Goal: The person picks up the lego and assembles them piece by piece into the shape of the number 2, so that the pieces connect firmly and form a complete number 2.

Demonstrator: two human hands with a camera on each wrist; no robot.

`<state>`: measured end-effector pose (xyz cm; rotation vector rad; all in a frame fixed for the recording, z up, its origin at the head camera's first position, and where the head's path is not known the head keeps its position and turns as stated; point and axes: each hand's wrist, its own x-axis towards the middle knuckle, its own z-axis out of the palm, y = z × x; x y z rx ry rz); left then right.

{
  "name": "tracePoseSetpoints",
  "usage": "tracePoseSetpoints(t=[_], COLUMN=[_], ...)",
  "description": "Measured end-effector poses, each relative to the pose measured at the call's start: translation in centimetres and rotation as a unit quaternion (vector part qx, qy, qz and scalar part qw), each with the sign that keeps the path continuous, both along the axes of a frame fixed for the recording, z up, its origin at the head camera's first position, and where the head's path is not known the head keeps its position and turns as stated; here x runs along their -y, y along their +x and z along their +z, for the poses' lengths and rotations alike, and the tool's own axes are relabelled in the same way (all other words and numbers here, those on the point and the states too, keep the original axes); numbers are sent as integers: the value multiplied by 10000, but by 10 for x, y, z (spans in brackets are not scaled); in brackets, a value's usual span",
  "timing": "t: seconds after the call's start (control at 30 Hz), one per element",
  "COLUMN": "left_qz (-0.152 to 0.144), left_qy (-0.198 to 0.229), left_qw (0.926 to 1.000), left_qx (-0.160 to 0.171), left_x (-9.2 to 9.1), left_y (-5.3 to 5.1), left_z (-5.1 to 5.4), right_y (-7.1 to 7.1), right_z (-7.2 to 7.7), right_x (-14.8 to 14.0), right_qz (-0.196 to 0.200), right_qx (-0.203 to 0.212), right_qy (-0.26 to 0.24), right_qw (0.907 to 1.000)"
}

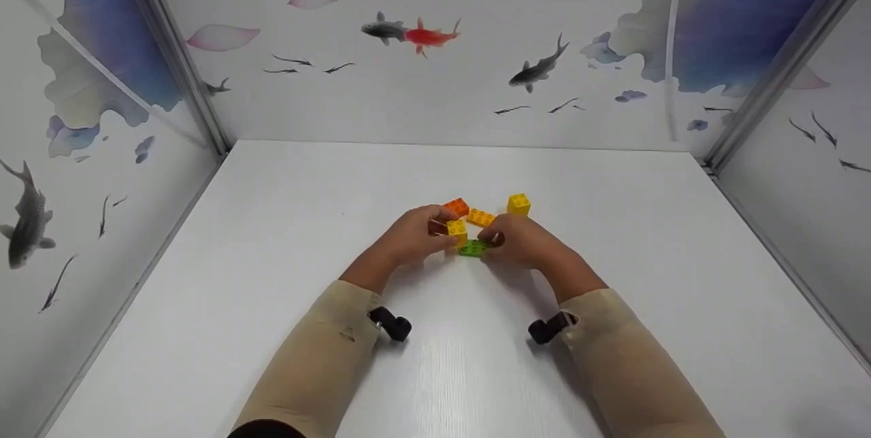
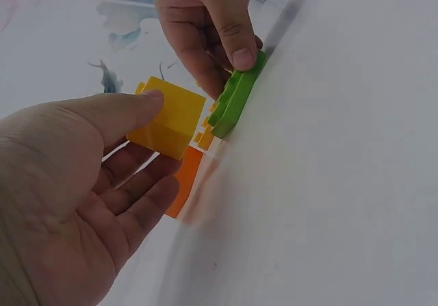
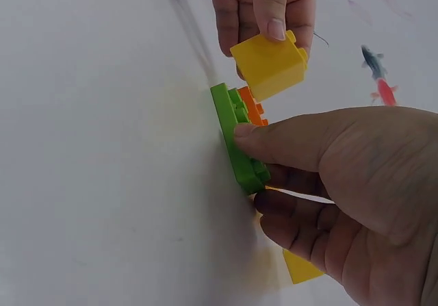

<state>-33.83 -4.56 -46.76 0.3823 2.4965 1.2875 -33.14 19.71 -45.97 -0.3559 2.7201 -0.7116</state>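
Note:
My left hand (image 1: 416, 237) pinches a yellow block (image 2: 168, 118) between thumb and fingers, held just beside the left end of a flat green brick (image 1: 472, 248). In the right wrist view the yellow block (image 3: 269, 65) is above the green brick's far end, with a small gap between them. My right hand (image 1: 520, 242) grips the green brick (image 3: 235, 142) near its right end, thumb on the studded side. The right fingertips are partly hidden behind the brick in the left wrist view.
Behind the hands lie an orange brick (image 1: 457, 207) and a flat yellow-orange brick (image 1: 480, 217). Another yellow block (image 1: 518, 204) stands just behind my right hand. White panels printed with fish (image 1: 429, 37) enclose the table (image 1: 435, 383) at the back and sides.

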Motion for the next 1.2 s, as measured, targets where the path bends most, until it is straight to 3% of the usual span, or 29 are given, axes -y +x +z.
tracePoseSetpoints(t=[0.27,0.53,0.77,1.2], left_qz=[-128,-524,-704,-648], left_qy=[-63,-29,-181,-271], left_qw=[9999,9984,9968,9969], left_qx=[-71,-230,-345,-350], left_x=[5,11,11,15], left_y=[0,0,-1,-2], left_z=[2,0,-2,-3], right_y=[1,3,3,4], right_z=[-3,-9,-10,-11], right_x=[10,14,15,17], right_qz=[213,269,395,270], right_qx=[-114,-111,-317,-185], right_qy=[-218,-399,-424,-432], right_qw=[9995,9988,9978,9985])
